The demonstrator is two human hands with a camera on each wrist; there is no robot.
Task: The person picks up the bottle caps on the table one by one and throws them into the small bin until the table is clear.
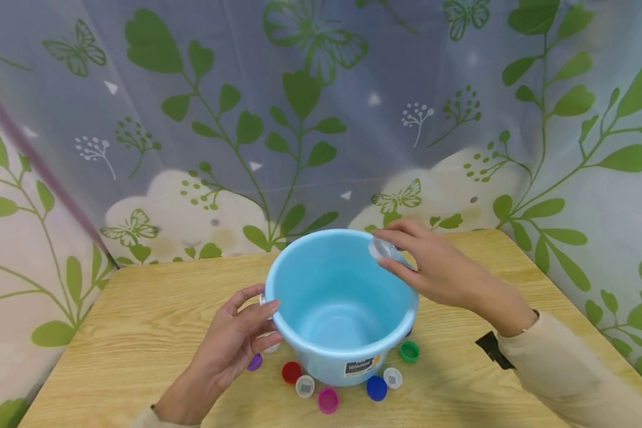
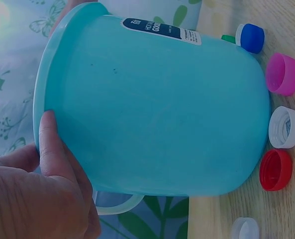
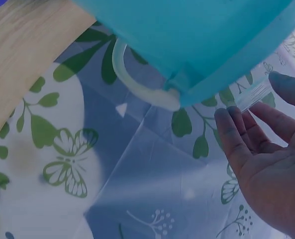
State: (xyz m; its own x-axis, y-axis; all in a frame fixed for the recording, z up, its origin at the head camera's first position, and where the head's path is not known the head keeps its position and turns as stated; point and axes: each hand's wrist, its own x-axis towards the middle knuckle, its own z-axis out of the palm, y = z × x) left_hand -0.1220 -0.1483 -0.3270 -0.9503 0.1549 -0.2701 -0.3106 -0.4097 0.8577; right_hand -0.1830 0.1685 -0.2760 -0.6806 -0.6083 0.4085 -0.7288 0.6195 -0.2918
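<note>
A light blue plastic bucket (image 1: 342,353) stands upright on the wooden table, its inside bare in the head view. My left hand (image 1: 230,342) grips its rim on the left, with fingers along the outer wall in the left wrist view. Above the right part of the rim, my right hand (image 1: 433,261) pinches a clear round plastic piece (image 1: 382,248) between thumb and fingers. Its side looks ridged in the right wrist view; the exact kind cannot be told. A pale handle (image 3: 137,84) hangs at the bucket's far side.
Around the bucket's base lie several bottle caps, among them red (image 1: 291,373), magenta (image 1: 329,400), blue (image 1: 377,388), green (image 1: 409,351), purple (image 1: 254,362) and white (image 1: 305,386) ones. Behind the wooden table (image 1: 166,309) hangs a leaf-patterned curtain (image 1: 219,148).
</note>
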